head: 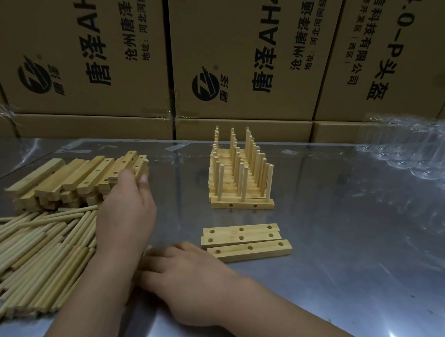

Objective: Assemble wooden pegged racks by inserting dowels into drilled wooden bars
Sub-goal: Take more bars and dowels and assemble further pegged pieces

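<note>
A worker's bench, mid-assembly: a loose heap of dowels fills the table's near left corner, with a stack of drilled bars just behind it. The left hand reaches over the dowels and curls its fingers round the end bar on the stack's right side. The right hand lies low at the heap's right edge, fingers pointing left and partly hidden by the left forearm; whether it grasps anything cannot be told. Three loose bars lie side by side at mid-table, holes up. Behind them stand finished racks, pegs upright. Clear plastic packaging sits at the far right edge, and cardboard boxes line the back.
</note>
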